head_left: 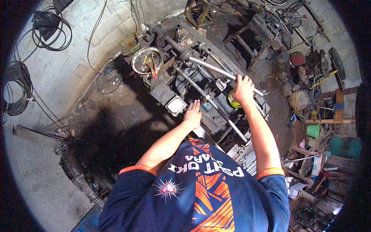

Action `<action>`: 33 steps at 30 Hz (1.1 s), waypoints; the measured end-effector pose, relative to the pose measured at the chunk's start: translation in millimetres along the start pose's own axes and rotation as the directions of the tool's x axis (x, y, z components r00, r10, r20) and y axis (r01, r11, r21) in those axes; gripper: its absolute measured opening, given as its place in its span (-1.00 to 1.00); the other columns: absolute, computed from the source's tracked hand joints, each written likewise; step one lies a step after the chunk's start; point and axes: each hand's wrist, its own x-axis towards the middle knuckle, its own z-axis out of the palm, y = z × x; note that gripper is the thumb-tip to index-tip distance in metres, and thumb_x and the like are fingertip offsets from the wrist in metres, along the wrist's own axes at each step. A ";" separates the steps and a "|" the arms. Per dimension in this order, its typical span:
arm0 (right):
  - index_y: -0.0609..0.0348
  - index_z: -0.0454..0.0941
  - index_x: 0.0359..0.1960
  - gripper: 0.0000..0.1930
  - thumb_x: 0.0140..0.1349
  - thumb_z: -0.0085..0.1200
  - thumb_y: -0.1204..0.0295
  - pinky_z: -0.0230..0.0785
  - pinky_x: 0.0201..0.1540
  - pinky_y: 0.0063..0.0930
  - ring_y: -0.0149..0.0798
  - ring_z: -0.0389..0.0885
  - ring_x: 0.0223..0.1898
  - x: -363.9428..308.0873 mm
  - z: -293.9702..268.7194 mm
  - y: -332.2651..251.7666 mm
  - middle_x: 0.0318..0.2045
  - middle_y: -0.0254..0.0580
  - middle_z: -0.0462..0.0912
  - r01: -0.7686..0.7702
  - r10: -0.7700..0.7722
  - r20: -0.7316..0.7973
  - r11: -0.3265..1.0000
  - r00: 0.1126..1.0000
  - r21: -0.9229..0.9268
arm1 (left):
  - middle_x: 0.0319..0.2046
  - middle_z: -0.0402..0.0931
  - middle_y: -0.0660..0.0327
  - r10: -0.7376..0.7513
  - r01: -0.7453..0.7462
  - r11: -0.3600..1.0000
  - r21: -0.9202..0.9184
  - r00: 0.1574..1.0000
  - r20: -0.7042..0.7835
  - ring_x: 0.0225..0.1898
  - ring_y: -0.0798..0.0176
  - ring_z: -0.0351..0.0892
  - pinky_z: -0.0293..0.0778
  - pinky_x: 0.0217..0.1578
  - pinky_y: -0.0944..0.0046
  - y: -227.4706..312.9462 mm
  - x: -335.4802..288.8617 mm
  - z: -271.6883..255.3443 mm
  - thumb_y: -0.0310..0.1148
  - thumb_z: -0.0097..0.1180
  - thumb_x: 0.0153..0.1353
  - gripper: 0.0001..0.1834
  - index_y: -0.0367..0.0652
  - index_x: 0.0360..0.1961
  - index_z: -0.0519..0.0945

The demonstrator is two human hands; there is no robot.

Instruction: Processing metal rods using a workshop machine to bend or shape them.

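My right hand [243,89] is closed around a long shiny metal bar [214,67], near its right end. The bar's far end sits in the round dark chuck [187,55] of a greasy lathe-like machine [205,36]. Just below that hand a yellow-green object [234,101] partly shows; its kind is hidden. My left hand [193,115] lies on the machine's near edge with its fingers stretched out, holding nothing. Beside its fingertips is a square white panel in a metal frame [176,106]. A thinner rod [197,87] runs alongside the bar, between my hands.
A round basin [147,60] holding tools, one red-tipped, sits at the machine's left. Several metal pipes [249,160] are stacked close to my right arm. Coiled black cables [17,87] hang on the left wall. Cluttered scrap and a green roll [313,131] line the right side.
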 end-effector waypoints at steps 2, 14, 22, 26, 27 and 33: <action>0.11 0.29 0.07 -0.34 -0.18 0.22 0.45 0.28 0.02 0.02 0.15 0.40 0.00 0.1 1.4 1.6 -0.02 0.11 0.37 0.003 -0.003 -0.016 1.000 1.000 -0.006 | 0.39 -0.18 -0.20 0.002 -0.002 1.000 0.013 1.000 0.014 0.44 -0.13 -0.21 -0.19 0.40 0.04 1.0 0.0 -3.0 -0.16 0.21 0.00 -0.49 -0.20 -0.02 0.57; 0.12 0.25 0.14 -0.30 -0.16 0.17 0.43 0.26 0.04 0.07 0.21 0.36 0.05 -1.4 7.7 7.7 -0.01 0.17 0.34 0.025 -0.024 -0.024 0.999 0.999 0.037 | 0.40 -0.20 -0.21 0.010 -0.010 1.000 -0.023 1.000 0.004 0.44 -0.12 -0.22 -0.21 0.41 0.05 -1.4 0.0 1.8 -0.18 0.19 0.01 -0.50 -0.22 -0.02 0.56; 0.11 0.27 0.11 -0.31 -0.18 0.20 0.49 0.29 0.01 0.04 0.15 0.40 -0.01 -4.6 -0.9 1.9 -0.04 0.10 0.37 0.006 -0.005 -0.029 1.000 1.000 0.031 | 0.40 -0.20 -0.22 0.003 -0.004 1.000 -0.029 1.000 -0.029 0.44 -0.12 -0.21 -0.20 0.41 0.04 -1.9 2.5 7.5 -0.19 0.21 -0.01 -0.49 -0.22 -0.03 0.56; 0.12 0.29 0.10 -0.34 -0.16 0.18 0.49 0.29 0.00 0.03 0.15 0.41 -0.02 -3.8 0.2 1.5 -0.04 0.11 0.37 0.014 -0.013 -0.054 0.999 0.998 0.029 | 0.40 -0.20 -0.22 0.004 -0.005 1.000 -0.024 0.999 -0.045 0.44 -0.11 -0.21 -0.20 0.41 0.05 -3.1 2.8 11.3 -0.18 0.23 -0.03 -0.48 -0.22 -0.03 0.56; 0.13 0.30 0.10 -0.35 -0.15 0.17 0.49 0.29 -0.01 0.03 0.14 0.41 -0.03 -3.6 1.4 2.0 -0.05 0.10 0.38 0.020 -0.018 -0.072 0.999 0.997 0.026 | 0.39 -0.20 -0.22 0.005 -0.006 1.000 -0.023 0.998 -0.056 0.44 -0.11 -0.21 -0.20 0.41 0.05 -2.2 2.2 8.0 -0.18 0.23 -0.03 -0.48 -0.22 -0.03 0.57; 0.13 0.31 0.11 -0.35 -0.15 0.17 0.48 0.29 -0.03 0.02 0.13 0.41 -0.05 -2.4 0.1 1.8 -0.09 0.10 0.38 0.029 -0.028 -0.062 0.999 0.998 0.016 | 0.40 -0.20 -0.22 0.017 -0.017 1.000 -0.013 0.999 -0.036 0.44 -0.11 -0.21 -0.20 0.41 0.05 -1.0 -0.7 2.1 -0.20 0.22 -0.02 -0.53 -0.21 -0.07 0.59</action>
